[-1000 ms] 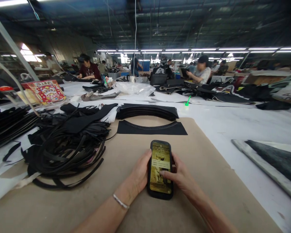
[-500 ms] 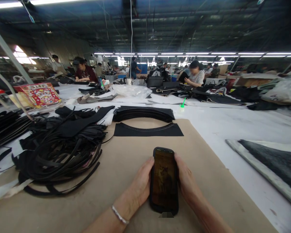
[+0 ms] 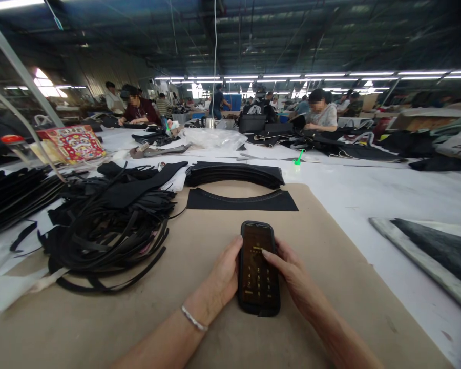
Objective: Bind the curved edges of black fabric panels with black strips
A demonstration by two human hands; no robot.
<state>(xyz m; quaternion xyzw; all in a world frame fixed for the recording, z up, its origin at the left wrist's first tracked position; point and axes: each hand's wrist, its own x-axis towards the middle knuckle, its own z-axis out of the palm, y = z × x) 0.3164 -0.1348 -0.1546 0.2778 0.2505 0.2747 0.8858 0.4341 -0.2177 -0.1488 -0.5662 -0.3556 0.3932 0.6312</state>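
Observation:
A black smartphone (image 3: 258, 292) is held upright between my two hands over brown paper (image 3: 200, 246), its screen lit with a number keypad. My left hand (image 3: 226, 271) grips the phone's left edge; a silvery bracelet is on that wrist. Around the right edge curls my right hand (image 3: 292, 266), its thumb over the upper part of the screen. Beyond the phone lies a black piece with a curved-in edge (image 3: 242, 202), and behind it a stack of similar black pieces (image 3: 234, 174).
A heap of black strips (image 3: 111, 236) covers the left side. A red patterned box (image 3: 75, 143) stands behind it. Farther back are a small green-tipped bottle (image 3: 298, 159) and clear plastic (image 3: 215, 138). A dark slab (image 3: 434, 251) lies right. Several people work beyond.
The phone's screen has gone from a dim picture to a number keypad. My right thumb has moved from the phone's edge onto the screen. The view has shifted slightly.

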